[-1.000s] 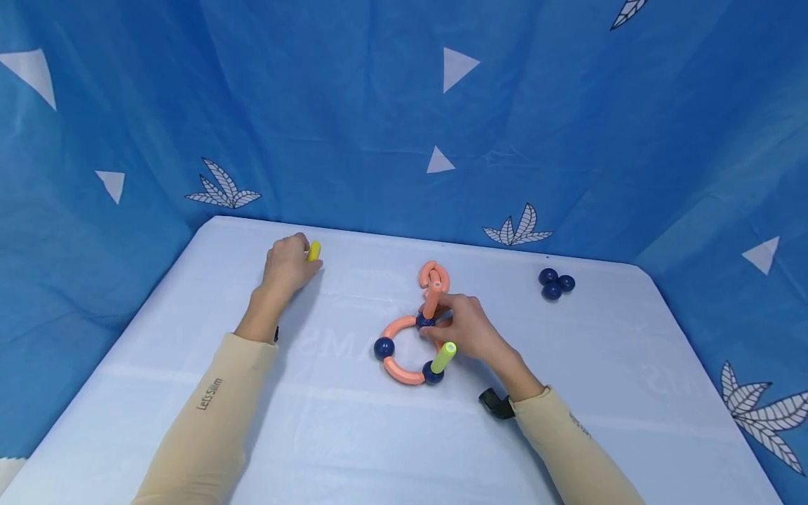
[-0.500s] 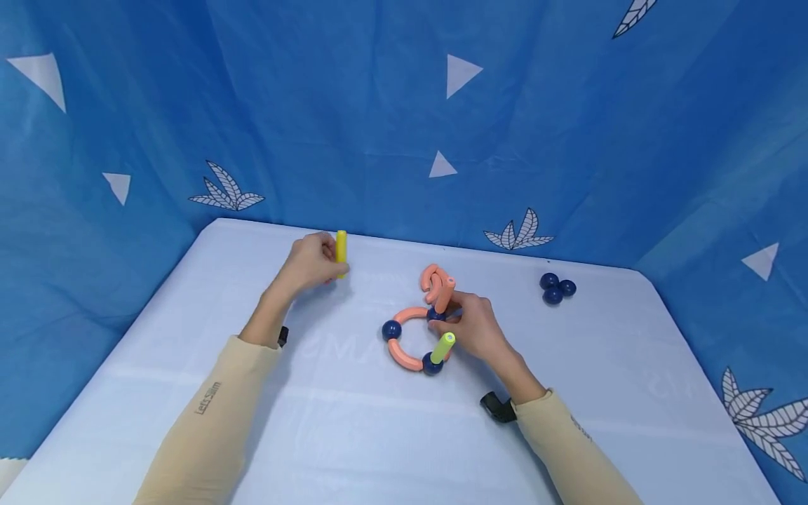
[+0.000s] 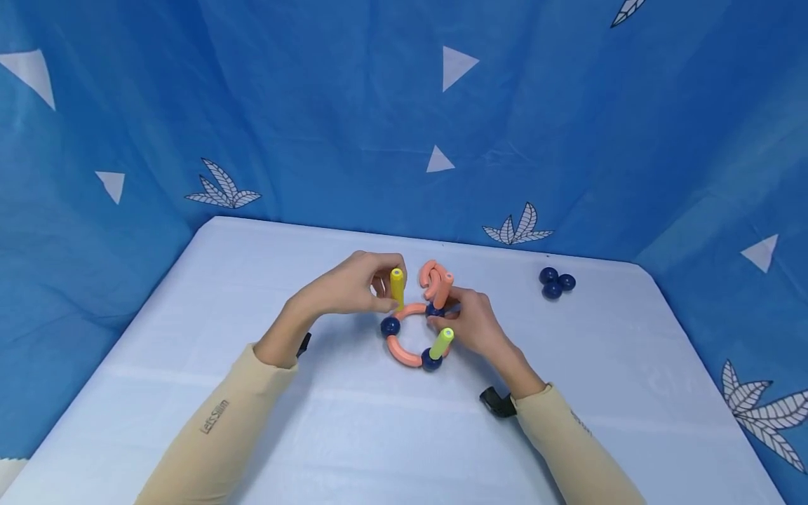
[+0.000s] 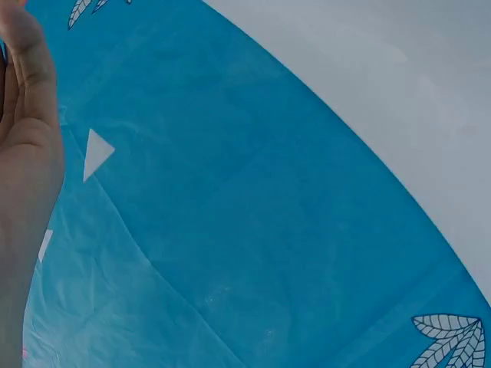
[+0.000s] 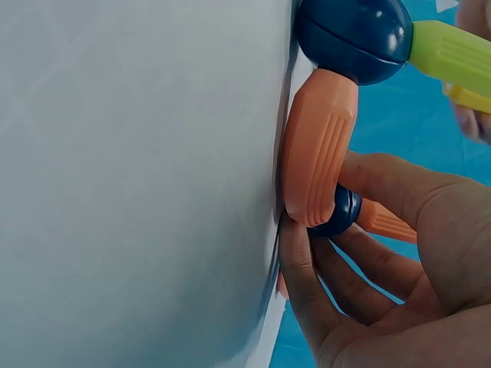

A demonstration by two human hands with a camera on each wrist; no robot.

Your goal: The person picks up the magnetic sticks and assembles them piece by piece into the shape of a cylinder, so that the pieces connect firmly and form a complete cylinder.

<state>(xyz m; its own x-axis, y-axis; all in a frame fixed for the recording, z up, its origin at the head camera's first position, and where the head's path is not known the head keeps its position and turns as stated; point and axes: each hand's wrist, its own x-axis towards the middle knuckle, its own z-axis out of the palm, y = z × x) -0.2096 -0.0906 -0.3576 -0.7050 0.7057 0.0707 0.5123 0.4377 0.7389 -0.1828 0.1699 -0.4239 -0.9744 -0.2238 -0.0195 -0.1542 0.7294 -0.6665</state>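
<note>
In the head view a ring of curved orange magnetic rods [image 3: 404, 354] and blue balls lies on the white table. A green rod [image 3: 442, 344] rises from the front ball [image 3: 432, 362], and an orange rod [image 3: 445, 289] from the back ball [image 3: 433, 311]. My right hand [image 3: 475, 321] grips that back ball; in the right wrist view its thumb and fingers surround the ball [image 5: 343, 211] below a curved rod [image 5: 318, 149]. My left hand [image 3: 353, 286] pinches an upright yellow rod [image 3: 396, 284] just behind the ring's left ball [image 3: 390, 327], which has no upright rod.
Loose curved orange rods [image 3: 429, 275] lie right behind the ring. Three blue balls [image 3: 551, 290] sit together at the back right of the table. A blue patterned curtain [image 3: 353, 126] hangs along the table's back and sides.
My left hand has carried the yellow rod from the back left rightward to the ring, turning it upright. The right hand, still gripping the back ball, has shifted the ring slightly back.
</note>
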